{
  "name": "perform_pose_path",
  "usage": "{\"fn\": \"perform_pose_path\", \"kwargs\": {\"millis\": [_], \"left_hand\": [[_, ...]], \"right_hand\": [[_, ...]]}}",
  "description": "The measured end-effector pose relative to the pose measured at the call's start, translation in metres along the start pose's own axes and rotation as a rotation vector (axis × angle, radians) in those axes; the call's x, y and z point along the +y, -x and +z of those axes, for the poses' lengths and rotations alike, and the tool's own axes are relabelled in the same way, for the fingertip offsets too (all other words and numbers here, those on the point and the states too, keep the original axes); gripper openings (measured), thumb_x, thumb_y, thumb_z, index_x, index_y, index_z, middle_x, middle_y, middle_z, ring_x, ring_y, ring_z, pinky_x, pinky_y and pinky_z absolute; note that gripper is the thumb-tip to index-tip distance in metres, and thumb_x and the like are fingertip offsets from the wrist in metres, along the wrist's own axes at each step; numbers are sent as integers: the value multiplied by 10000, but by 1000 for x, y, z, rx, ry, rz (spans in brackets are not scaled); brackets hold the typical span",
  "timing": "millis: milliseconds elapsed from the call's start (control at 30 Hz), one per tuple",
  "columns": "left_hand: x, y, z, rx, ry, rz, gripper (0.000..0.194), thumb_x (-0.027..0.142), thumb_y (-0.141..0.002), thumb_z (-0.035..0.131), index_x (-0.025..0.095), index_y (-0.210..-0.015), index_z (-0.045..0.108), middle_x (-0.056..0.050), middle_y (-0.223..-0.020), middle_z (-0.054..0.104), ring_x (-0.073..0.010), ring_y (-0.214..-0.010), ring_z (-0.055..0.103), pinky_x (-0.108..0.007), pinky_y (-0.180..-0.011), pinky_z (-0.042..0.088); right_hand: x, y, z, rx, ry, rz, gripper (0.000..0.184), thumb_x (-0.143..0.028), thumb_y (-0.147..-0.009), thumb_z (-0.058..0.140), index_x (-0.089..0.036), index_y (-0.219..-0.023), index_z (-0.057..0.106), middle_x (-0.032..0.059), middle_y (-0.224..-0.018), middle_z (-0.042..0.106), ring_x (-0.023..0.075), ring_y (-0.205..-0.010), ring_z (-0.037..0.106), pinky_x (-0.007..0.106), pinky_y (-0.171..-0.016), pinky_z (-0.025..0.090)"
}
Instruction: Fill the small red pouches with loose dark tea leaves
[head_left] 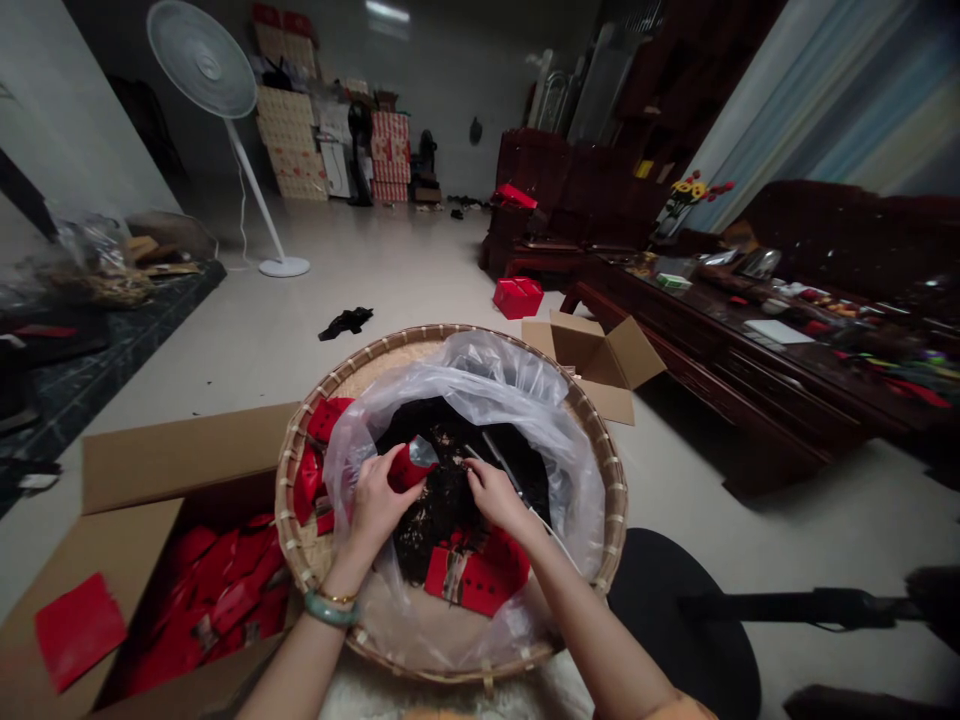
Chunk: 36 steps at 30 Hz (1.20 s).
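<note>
- Holding a red packet (406, 468) with a silver foil top, the left hand (377, 507) sits over the middle of a round woven bamboo tray (450, 347).
- The left fingers (390, 483) are clamped on that packet.
- The right hand (499, 498) is just beside it, its fingers (480, 472) curled together next to a thin metal strip (501, 465); I cannot tell whether they grip the strip.
- Below both hands, a heap of dark crumbly material (442, 510) lies inside a clear plastic bag (465, 385) that lines the tray.
- Flat red packets (472, 582) lie on the bag's near side, and more (311, 485) are tucked between bag and rim.
- A jade bangle (331, 610) and a thin gold bracelet (339, 598) circle the left wrist.
- At lower left, an open cardboard box (150, 465) is full of red packets (210, 600), with a single red card (79, 630) on its flap.
- Beyond the tray are a second open carton (600, 360) and a red box (517, 297) on the floor.
- To the right stands a cluttered wooden desk (712, 340).
</note>
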<state>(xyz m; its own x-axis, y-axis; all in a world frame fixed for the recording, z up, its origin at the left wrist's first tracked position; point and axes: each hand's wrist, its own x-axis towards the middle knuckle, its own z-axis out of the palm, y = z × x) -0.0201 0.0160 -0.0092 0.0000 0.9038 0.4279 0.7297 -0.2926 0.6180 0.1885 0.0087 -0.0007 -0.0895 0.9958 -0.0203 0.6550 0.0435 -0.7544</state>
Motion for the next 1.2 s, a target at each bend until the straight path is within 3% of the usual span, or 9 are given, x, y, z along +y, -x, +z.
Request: {"fn": "perform_pose_path", "kwargs": {"millis": [100, 200, 333, 400, 567, 733, 867, 1033, 1200], "left_hand": [[-1, -1, 1, 23, 8, -23, 551, 403, -665, 685, 200, -1161, 557, -84, -1006, 629, -260, -960, 559, -406, -850, 471], [-1, -2, 2, 43, 8, -23, 539, 399, -671, 680, 193, -1155, 559, -88, -992, 634, -263, -957, 562, -410, -850, 471], [-1, -2, 2, 57, 7, -16, 535, 362, -670, 684, 181, -1155, 551, -97, -1005, 634, -268, -942, 564, -414, -838, 475], [-3, -1, 3, 61, 11, -3, 541, 361, -671, 683, 183, -1162, 545, -99, -1016, 633, -269, -945, 565, -417, -838, 475], [-5, -1, 4, 67, 7, -3, 559, 366, -658, 697, 171, -1160, 546, -104, -1015, 633, -266, -945, 571, -403, -837, 477], [-2, -2, 3, 75, 16, -17, 552, 373, -665, 695, 162, -1155, 552, -104, -998, 635, -260, -935, 574, -392, -830, 483], [0, -1, 2, 86, 17, -28, 541, 377, -673, 686, 168, -1154, 554, -98, -1000, 639, -257, -935, 578, -391, -828, 487], [-1, -1, 3, 97, 13, -45, 533, 375, -675, 674, 182, -1157, 557, -97, -1018, 637, -259, -948, 587, -383, -806, 498], [-1, 0, 4, 97, 13, -22, 531, 363, -670, 679, 184, -1155, 558, -91, -994, 644, -255, -932, 584, -393, -825, 490]], "right_hand": [[2, -4, 7, -34, 169, -35, 566, -268, -814, 508, -69, -1334, 408, 194, -1367, 434, 259, -1269, 399, 371, -1045, 304], [-2, -8, 21, -71, 309, -71, 845, -469, -758, 592, -112, -1429, 223, 199, -1483, 213, 332, -1360, 199, 476, -1066, 223], [-10, -6, 44, -47, 469, -189, 998, -598, -653, 647, -177, -1439, 198, 189, -1507, 127, 396, -1357, 126, 564, -1045, 145], [-13, -1, 50, -14, 518, -212, 952, -565, -654, 663, -189, -1422, 246, 187, -1495, 174, 397, -1325, 198, 549, -1030, 181], [-17, 8, 52, 22, 568, -227, 643, -459, -761, 605, -219, -1322, 401, 165, -1299, 431, 323, -1140, 403, 457, -902, 367], [-19, -14, 49, -12, 600, -268, 280, -291, -893, 441, -234, -1153, 524, 95, -1094, 526, 229, -971, 480, 317, -731, 447], [-26, -43, 50, 57, 525, -246, 280, -281, -901, 408, -229, -1144, 537, 85, -1141, 521, 217, -1013, 464, 302, -773, 433], [-34, -59, 62, 85, 554, -264, 509, -376, -840, 484, -228, -1321, 410, 126, -1383, 358, 306, -1206, 307, 443, -934, 307], [-31, -56, 71, 11, 587, -329, 405, -293, -861, 437, -155, -1237, 495, 156, -1212, 484, 275, -1033, 427, 391, -837, 360]]}}
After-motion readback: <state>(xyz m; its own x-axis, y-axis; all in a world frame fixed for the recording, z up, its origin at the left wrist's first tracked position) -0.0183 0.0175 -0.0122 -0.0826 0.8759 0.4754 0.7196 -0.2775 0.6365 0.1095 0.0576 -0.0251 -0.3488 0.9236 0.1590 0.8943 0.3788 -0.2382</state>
